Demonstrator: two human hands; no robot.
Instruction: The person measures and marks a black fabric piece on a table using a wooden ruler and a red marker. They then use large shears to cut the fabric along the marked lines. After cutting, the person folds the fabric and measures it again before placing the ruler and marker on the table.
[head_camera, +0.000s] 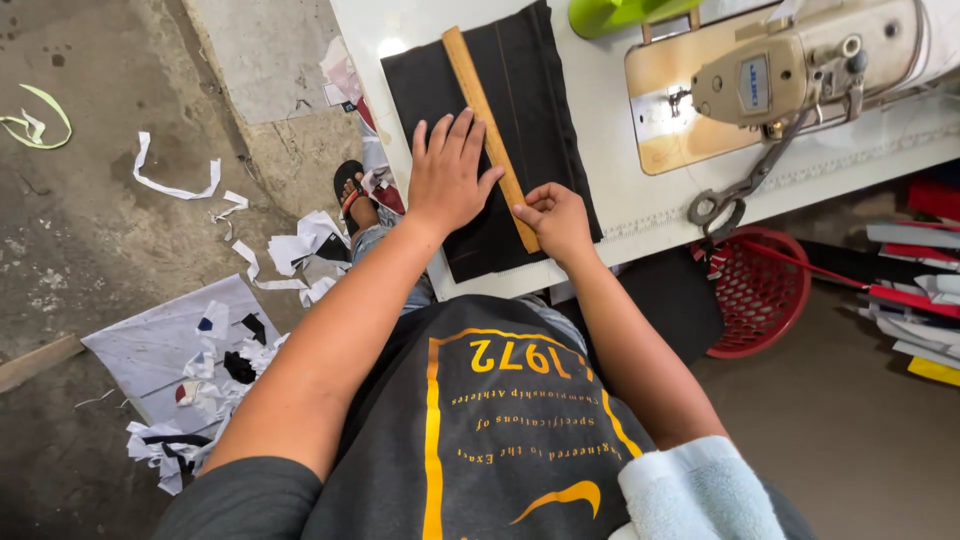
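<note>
White table (610, 170): left hand (447, 175) flat on black cloth (520, 110), seemingly.

Bright, even daylight. Glare patch on the white table (392, 47) at 12 o'clock. Soft shadows under the hands. Focus sharp; wide-lens bending at 3 and 9 o'clock edges.

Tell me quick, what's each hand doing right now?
Left hand: open, flat on the ruler and black cloth.
Right hand: fingers pinched at the ruler's near end; what it holds cannot be told.
</note>
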